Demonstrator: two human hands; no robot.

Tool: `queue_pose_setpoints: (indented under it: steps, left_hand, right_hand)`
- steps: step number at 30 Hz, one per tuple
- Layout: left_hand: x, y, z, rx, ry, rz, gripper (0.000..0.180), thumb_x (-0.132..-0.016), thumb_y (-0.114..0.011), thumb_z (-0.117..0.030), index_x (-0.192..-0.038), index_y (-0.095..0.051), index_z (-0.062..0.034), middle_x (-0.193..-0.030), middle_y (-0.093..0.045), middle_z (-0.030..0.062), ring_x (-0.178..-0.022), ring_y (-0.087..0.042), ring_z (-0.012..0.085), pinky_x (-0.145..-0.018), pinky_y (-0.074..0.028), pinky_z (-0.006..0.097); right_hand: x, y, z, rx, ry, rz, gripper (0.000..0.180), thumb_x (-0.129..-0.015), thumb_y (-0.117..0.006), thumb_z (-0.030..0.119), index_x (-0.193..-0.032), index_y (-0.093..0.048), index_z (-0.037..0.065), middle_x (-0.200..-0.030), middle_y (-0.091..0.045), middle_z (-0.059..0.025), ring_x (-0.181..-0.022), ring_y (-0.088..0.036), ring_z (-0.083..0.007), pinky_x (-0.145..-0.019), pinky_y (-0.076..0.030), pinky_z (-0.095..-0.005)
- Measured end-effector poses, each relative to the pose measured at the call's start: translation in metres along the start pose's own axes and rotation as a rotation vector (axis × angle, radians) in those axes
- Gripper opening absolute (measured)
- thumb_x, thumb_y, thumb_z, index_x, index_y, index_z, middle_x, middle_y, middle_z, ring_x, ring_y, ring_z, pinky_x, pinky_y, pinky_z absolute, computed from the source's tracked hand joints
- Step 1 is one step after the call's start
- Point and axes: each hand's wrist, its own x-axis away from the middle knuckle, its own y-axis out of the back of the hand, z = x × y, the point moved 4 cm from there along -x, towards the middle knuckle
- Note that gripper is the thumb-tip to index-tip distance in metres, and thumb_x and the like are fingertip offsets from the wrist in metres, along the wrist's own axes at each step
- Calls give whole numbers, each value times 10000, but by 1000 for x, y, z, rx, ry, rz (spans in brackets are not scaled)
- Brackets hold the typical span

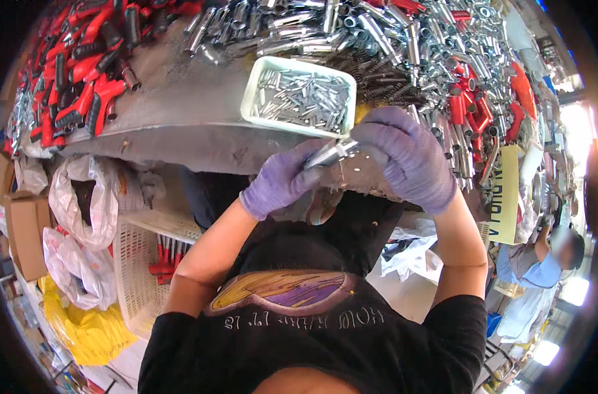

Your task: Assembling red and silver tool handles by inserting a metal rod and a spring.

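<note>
Both hands wear purple gloves and meet at the table's front edge. My left hand (pixel 282 178) grips the lower end of a shiny metal tube part (pixel 330 152). My right hand (pixel 407 161) closes over the same part's upper end. Just beyond the hands stands a white rectangular tray (pixel 253 90) filled with several small silver metal pins.
The grey worktable (pixel 181 111) carries heaps of chrome tubes (pixel 378 33) at the back, red-and-black handles (pixel 82 65) on the left and red parts (pixel 469 108) on the right. A white basket (pixel 138 276), plastic bags and cardboard boxes sit below left. Another person (pixel 542 262) works at far right.
</note>
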Motion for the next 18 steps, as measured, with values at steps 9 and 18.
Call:
queue_pose_setpoints:
  steps: [9, 18]
  left_hand:
    - [9, -3, 3, -42, 33, -17, 539, -859, -617, -367, -1291, -485, -72, -1024, -654, 116, -926, -632, 219, -806, -493, 331]
    - [1, -4, 8, -15, 74, -17, 545, -830, -632, -392, -1209, -525, -15, -982, -657, 142, -914, -651, 248, -769, -502, 337]
  right_hand:
    - [8, -9, -6, 81, -38, 154, 237, -787, -614, 110, -1024, -612, 96, -955, -576, -108, -780, -625, -302, -652, -522, -383]
    - [-2, -15, -21, 15, 143, 137, 246, -706, -653, 223, -910, -590, 101, -856, -540, -81, -697, -609, -273, -581, -505, -375]
